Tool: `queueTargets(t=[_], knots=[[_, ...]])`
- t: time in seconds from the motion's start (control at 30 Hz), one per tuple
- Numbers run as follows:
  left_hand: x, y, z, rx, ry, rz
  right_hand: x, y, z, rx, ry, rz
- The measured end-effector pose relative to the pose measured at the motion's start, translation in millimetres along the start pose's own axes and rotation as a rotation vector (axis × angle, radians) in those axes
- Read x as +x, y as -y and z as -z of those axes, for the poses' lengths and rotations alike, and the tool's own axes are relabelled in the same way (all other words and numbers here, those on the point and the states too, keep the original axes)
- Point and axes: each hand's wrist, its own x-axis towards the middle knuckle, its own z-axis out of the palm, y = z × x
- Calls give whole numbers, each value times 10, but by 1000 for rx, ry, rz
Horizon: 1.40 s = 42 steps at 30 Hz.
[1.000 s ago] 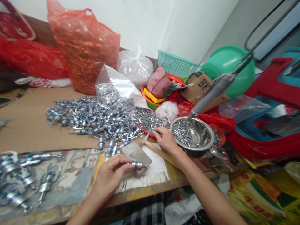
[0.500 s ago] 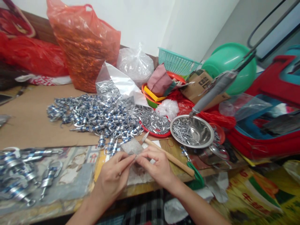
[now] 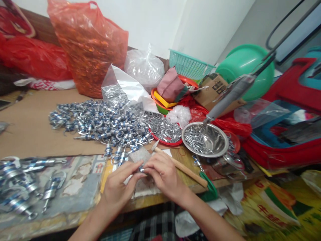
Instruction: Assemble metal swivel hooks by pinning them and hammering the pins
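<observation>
Between the fingertips of both hands sits a small shiny metal part point(image 3: 141, 170), mostly covered, its kind unclear. My left hand point(image 3: 119, 183) pinches it from the left with thumb and forefinger. My right hand point(image 3: 165, 175) meets it from the other side, fingers curled and closed. Just beyond the fingertips lies a grey metal block point(image 3: 139, 155). A hammer point(image 3: 192, 171) with a wooden handle rests beside my right hand, its pointed head near the block. Farther back spreads a heap of blue-and-silver hook fittings point(image 3: 100, 120).
A steel bowl point(image 3: 220, 142) of metal pins stands right, under a hanging grey tool point(image 3: 223, 97). A red tray point(image 3: 173, 143) holds small metal pieces. Larger hook fittings point(image 3: 51, 189) lie at left. Plastic bags point(image 3: 92, 43) and a green basin point(image 3: 250, 70) stand behind.
My left thumb and forefinger have parted a little, and more of the small metal part shows between my fingertips. My right fingers have shifted slightly around it.
</observation>
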Motion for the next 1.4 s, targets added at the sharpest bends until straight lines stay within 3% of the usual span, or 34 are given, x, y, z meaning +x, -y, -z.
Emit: queueTargets(t=[0.13, 0.27, 0.4, 0.5, 0.6, 0.73, 0.97, 1.1, 1.17, 1.27, 1.4], knots=[[-2, -25, 24, -108, 32, 54, -29, 4, 9, -39, 11, 78], [28, -71, 90, -203, 52, 288, -117, -32, -9, 30, -61, 100], [100, -127, 154, -251, 144, 468, -191, -104, -30, -30, -88, 317], [125, -157, 176, -169, 172, 416, -190, -120, -10, -109, -78, 468], [117, -168, 184, -100, 137, 294, -167, -111, 14, -110, -95, 490], [104, -154, 187, -115, 97, 267, -177, -105, -19, -13, -122, 385], [43, -129, 110, -504, 91, 724, -216, 4, -163, 276, -238, 44], [-40, -56, 43, -623, 46, 781, -104, -33, -70, 311, -30, -133], [-58, -11, 30, -639, 41, 799, 32, -193, 41, 151, 19, -194], [-43, 27, 28, -689, 70, 822, 293, -600, 214, -386, -12, -406], [15, 15, 29, -739, 128, 833, 554, -1119, 273, -518, 84, -516]])
